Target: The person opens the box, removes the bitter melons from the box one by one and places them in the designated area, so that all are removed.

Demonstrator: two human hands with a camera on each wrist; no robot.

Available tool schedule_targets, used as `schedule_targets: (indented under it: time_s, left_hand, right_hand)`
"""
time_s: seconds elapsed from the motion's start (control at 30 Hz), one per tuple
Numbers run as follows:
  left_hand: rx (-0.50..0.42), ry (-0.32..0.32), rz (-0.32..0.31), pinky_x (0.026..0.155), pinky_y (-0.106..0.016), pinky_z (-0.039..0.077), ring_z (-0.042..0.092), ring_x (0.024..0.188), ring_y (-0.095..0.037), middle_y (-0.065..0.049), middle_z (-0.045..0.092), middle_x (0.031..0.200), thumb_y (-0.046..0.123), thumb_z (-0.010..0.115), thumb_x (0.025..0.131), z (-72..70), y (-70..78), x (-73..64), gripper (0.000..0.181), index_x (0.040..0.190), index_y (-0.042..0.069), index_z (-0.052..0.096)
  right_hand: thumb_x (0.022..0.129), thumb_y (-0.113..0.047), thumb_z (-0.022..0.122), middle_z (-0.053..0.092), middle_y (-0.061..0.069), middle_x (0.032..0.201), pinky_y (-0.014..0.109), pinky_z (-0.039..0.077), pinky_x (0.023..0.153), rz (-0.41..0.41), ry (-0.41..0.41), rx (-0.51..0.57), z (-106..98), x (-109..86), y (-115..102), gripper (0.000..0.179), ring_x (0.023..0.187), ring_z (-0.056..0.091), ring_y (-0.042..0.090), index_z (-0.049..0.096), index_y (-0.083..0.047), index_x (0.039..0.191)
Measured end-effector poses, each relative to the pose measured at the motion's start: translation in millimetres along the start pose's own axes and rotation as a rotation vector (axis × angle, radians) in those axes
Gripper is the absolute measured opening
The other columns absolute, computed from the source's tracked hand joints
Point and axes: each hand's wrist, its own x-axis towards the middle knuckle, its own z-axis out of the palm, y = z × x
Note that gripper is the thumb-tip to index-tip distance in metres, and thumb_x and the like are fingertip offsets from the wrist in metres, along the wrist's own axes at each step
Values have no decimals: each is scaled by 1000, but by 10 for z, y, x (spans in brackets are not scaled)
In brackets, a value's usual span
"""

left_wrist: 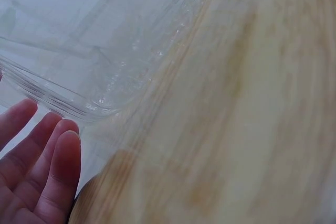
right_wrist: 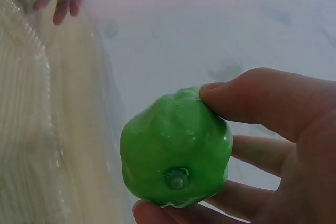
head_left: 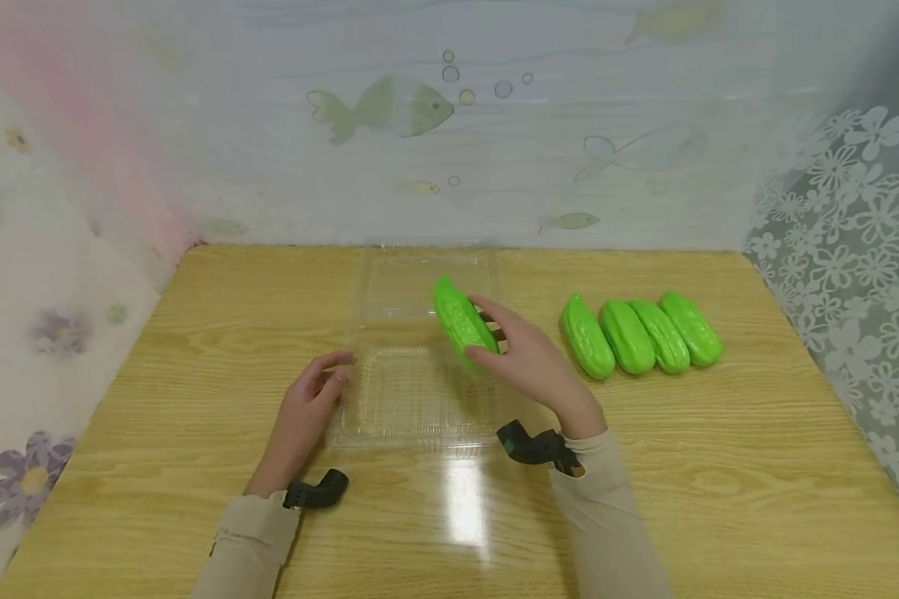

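My right hand [head_left: 528, 358] holds a shiny green bitter melon [head_left: 460, 320] between thumb and fingers, above the right part of a clear plastic clamshell box [head_left: 419, 433]. In the right wrist view the end of this bitter melon [right_wrist: 176, 150] faces the camera and shows a small round stem stub. The box lies with its lid [head_left: 400, 283] folded back towards the wall. At the box's left edge is my left hand [head_left: 307, 408], its fingers loosely bent. The left wrist view has those fingertips close to the clear rim [left_wrist: 89, 111]; whether they touch is hard to tell.
Several more green bitter melons [head_left: 633, 337] lie side by side on the wooden table [head_left: 779, 466], right of the box. A wall covering with fish drawings [head_left: 404, 104] stands behind the table. Patterned coverings flank it left and right.
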Motion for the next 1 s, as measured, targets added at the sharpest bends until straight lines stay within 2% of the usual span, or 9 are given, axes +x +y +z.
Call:
schedule_targets:
  time_s: [0.2, 0.5, 0.63, 0.8, 1.0]
  left_hand:
    - [2, 2, 2, 72, -23, 44, 52, 93, -14, 6, 52, 118, 41, 48, 91, 1, -8, -6, 37, 121, 20, 52]
    - [-2, -14, -23, 73, -25, 43, 52, 92, -14, 3, 54, 115, 45, 46, 90, 0, -10, -5, 39, 121, 22, 52]
    - [-12, -30, -38, 73, -25, 42, 52, 90, -16, 0, 54, 115, 42, 47, 91, -19, 70, -7, 38, 122, 20, 51]
    - [-29, -30, -46, 73, -24, 41, 52, 92, -21, -5, 53, 117, 36, 47, 93, -40, 224, -24, 37, 123, 15, 51]
    - [-13, -22, -46, 73, -24, 41, 51, 93, -23, -7, 53, 118, 34, 45, 94, -26, 272, -33, 36, 123, 13, 50]
  right_hand:
    - [86, -38, 57, 45, 1, 128, 38, 46, 78, 22, -5, -10, -84, -12, 94, 62, 107, 49, 20, 29, -24, 140]
    - [85, -45, 55, 43, 2, 130, 42, 44, 80, 85, 40, 9, -219, -59, 248, 61, 110, 47, 24, 31, -26, 138]
    - [86, -43, 54, 42, 5, 131, 39, 46, 78, 116, 48, 20, -269, -57, 303, 62, 110, 48, 25, 29, -26, 139]
    - [87, -36, 53, 39, 7, 133, 36, 48, 72, 156, 46, 75, -316, -55, 328, 61, 105, 51, 25, 23, -30, 140]
    - [87, -29, 52, 38, 10, 133, 35, 48, 71, 172, 51, 93, -357, -78, 365, 63, 105, 50, 25, 20, -30, 141]
